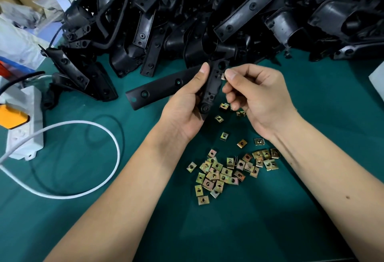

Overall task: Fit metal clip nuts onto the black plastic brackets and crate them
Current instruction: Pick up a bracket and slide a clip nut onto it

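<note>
A bracket was gripped upright by the left hand while a clip nut, apparently pinched in the right hand, was being fitted, needing a push home.

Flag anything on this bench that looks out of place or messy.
The clip nuts lie loose on the green mat, with strays scattered toward the hands. The white cable loops across the work area beside the power strip. The bracket pile is an unsorted heap. Nothing looks damaged.
</note>
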### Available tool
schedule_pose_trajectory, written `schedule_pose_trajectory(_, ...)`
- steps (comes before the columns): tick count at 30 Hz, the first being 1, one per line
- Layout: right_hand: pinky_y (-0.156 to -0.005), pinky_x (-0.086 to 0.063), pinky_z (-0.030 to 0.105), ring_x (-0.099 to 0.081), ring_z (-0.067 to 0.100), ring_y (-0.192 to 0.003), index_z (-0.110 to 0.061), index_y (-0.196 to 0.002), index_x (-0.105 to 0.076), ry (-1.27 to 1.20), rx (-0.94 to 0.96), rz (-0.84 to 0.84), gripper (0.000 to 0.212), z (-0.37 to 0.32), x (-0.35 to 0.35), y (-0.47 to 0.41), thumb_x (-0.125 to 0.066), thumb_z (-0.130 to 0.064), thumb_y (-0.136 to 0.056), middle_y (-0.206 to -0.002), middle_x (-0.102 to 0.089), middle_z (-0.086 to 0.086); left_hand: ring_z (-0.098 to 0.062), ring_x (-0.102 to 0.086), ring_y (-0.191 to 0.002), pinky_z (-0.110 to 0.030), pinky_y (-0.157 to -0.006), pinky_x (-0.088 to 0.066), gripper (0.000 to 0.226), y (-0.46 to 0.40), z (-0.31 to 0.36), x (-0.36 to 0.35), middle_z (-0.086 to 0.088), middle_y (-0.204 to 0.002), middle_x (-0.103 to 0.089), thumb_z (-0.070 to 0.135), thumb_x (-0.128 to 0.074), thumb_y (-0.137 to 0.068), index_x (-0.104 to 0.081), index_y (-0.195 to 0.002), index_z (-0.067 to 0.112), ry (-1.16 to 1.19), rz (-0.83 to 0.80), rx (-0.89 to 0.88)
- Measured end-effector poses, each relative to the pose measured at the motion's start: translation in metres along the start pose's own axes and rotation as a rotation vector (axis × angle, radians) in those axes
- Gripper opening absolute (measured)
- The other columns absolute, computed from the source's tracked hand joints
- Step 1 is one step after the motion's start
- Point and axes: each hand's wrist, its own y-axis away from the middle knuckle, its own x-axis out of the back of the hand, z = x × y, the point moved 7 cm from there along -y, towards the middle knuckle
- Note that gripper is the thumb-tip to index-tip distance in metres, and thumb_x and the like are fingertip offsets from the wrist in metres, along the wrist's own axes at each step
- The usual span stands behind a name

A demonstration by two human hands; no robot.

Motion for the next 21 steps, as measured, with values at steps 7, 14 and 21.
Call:
schedule_pose_trajectory(7,-0.048,-0.049,0.019,-0.062,0.013,-0.056,-0.003,-0.091,-0.071,0.027,-0.045,-0.072,0.012,0.0053,-0.0040,-0.0006,-0.065,-0.007,-0.099,-0.073,-0.072,0.008,-0.016,-0.074,-0.092,-0.027,-0.079,-0.061,0.059,0.0013,0.0093,0.0049,-0.010,-0.109,-0.074,0.031,-0.072,-0.086,-0.063,-0.133,-0.002,-0.014,0.096,-0.064)
schedule_pose_trajectory(14,-0.042,-0.041,0.021,-0.055,0.013,-0.051,-0.005,-0.084,-0.069,0.090,-0.044,-0.105,0.015,0.0076,-0.0042,0.0004,-0.066,-0.007,-0.099,-0.065,-0.066,0.006,-0.028,-0.066,-0.094,-0.040,-0.092,-0.059,0.072,0.0010,0.0053,0.0038,-0.015,-0.100,-0.068,0.032,-0.075,-0.080,-0.057,-0.136,-0.010,-0.055,0.078,-0.024)
schedule_pose_trajectory(21,-0.043,-0.024,0.021,-0.038,0.010,-0.044,-0.011,-0.076,-0.064,0.009,-0.040,-0.079,0.025,0.0091,-0.0075,0.0014,-0.066,-0.016,-0.100,-0.058,-0.054,0.003,-0.021,-0.075,-0.091,-0.030,-0.076,-0.061,0.057,-0.0018,0.0052,0.0025,-0.014,-0.110,-0.075,0.026,-0.080,-0.081,-0.066,-0.128,-0.003,0.011,0.092,-0.065)
